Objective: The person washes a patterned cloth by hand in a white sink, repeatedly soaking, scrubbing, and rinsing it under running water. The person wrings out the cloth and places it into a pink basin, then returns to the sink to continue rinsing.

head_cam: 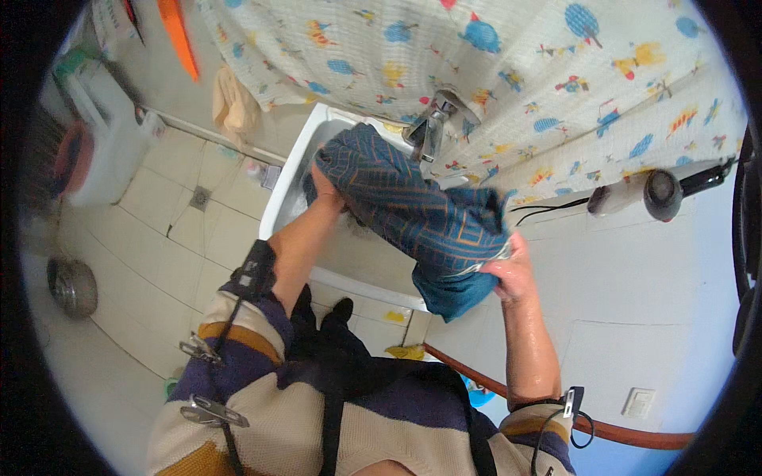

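Note:
Between my hands a dark blue-green cloth garment (411,208) with orange line patterns stretches over a white sink (280,202). My right hand (513,271) grips its near right end, where a pale drawstring or edging shows. At the far left end, my left hand (327,189) has hold of the cloth, with its fingers partly hidden under the fabric. Cloudy water (375,265) stands in the basin beneath. A chrome faucet (430,134) rises at the sink's back edge, just behind the garment.
A curtain (393,65) with colourful printed figures hangs behind the sink. A hair dryer (664,193) is by the right wall. On the left are a white plastic jug (110,131), a floor drain (200,199) and a metal pot (72,287). A beige cloth (234,107) hangs beside the sink.

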Motion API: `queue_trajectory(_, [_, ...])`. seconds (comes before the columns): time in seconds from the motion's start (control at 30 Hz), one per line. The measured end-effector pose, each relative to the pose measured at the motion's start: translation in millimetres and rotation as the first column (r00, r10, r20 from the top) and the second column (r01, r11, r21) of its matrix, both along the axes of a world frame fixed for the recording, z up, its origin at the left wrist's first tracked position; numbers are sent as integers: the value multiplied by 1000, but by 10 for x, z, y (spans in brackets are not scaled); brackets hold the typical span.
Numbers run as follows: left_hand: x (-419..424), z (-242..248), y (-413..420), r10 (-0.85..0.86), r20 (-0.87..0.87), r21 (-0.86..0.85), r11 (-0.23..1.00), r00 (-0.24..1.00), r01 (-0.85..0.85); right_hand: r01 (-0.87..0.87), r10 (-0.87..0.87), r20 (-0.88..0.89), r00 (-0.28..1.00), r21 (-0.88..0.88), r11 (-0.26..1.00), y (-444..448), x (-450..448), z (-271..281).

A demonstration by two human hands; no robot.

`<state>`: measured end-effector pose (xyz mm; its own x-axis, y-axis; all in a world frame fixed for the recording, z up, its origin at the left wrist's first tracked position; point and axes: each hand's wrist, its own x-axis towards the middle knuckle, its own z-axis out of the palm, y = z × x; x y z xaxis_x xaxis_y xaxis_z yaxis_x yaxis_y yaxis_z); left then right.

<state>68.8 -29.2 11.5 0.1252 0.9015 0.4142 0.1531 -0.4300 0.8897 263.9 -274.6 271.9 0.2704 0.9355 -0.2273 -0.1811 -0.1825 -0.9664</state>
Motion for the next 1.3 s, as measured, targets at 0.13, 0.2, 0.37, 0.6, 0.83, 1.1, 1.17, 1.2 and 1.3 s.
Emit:
queue_trajectory(0.13, [-260, 368, 66, -248, -187, -76, 968, 951, 237, 14, -36, -111, 993, -188, 982, -42, 194, -1053])
queue_trajectory(0.2, [-309, 574, 63, -370, 2, -248, 900, 929, 359, -109, 177, 314, 933, -224, 968, 118, 157, -1353])
queue_trajectory(0.37, [-375, 1130, 8, -487, 251, -325, 771, 836, 547, -275, 82, 962, 261, -8, 962, 907, 42, -1023])
queue_trajectory(0.6, [-417, 1858, -102, -442, 303, -331, 782, 844, 528, 0, -150, 988, 45, 150, 989, 1593, 66, -425])
queue_trajectory(0.83, [-489, 2151, -9, -390, -112, -20, 920, 914, 390, -90, -344, 842, 415, 415, 906, 1075, 335, -1067])
queue_trajectory(1.1, [-714, 2617, 176, -308, -268, -40, 950, 913, 309, -330, 537, 758, 371, -432, 839, 526, 588, -3189])
queue_trajectory(1.17, [-736, 2681, 185, -293, -295, -43, 955, 909, 294, -302, 389, 793, 470, -269, 914, 616, 426, -3766])
queue_trajectory(1.2, [-753, 2710, 189, -287, -306, -46, 957, 908, 287, -273, 356, 803, 478, -249, 929, 696, 316, -4008])
queue_trajectory(1.3, [-823, 2760, 155, -268, -332, -55, 963, 904, 266, -200, 190, 813, 550, -92, 975, 1034, -4, -4425])
